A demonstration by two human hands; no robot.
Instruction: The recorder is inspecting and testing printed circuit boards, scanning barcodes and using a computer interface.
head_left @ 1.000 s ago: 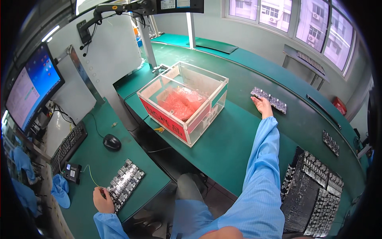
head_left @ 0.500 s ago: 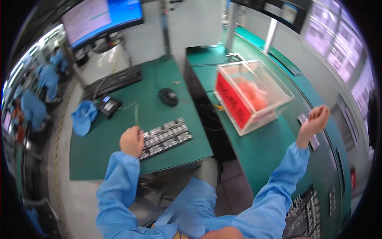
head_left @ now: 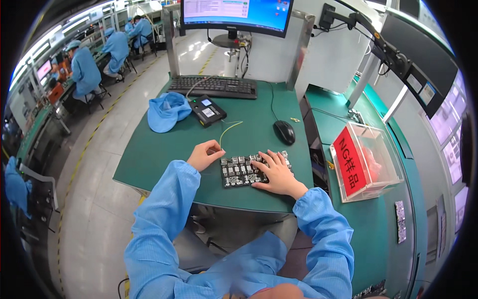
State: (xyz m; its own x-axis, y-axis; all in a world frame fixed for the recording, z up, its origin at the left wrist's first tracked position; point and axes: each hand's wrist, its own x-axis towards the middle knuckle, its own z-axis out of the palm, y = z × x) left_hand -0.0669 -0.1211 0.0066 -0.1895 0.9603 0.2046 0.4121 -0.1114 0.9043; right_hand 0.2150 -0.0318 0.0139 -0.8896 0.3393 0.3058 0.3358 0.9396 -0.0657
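A dark panel of small circuit boards (head_left: 236, 172) with rows of silvery parts lies on the green table. My right hand (head_left: 280, 175) rests over its right half with fingers spread, nothing gripped. At the panel's upper left corner, my left hand (head_left: 205, 155) pinches the end of a thin yellow-green cable (head_left: 228, 132) between thumb and fingers. That cable loops up toward a small black device (head_left: 207, 110) with a lit screen. The very tip of the cable is hidden by the fingertips.
Beside the device lies a blue cap (head_left: 167, 112). Behind stand a black keyboard (head_left: 219, 87) and a monitor (head_left: 236, 15); a mouse (head_left: 284, 132) sits right. On the side bench are a clear box with a red label (head_left: 350, 162) and a narrow board strip (head_left: 401, 222). Co-workers (head_left: 85, 70) sit far left.
My right hand has come from above the board strip on the side bench to the board panel, and its fingers have spread. My left hand stays by the panel's left end. The view has turned left.
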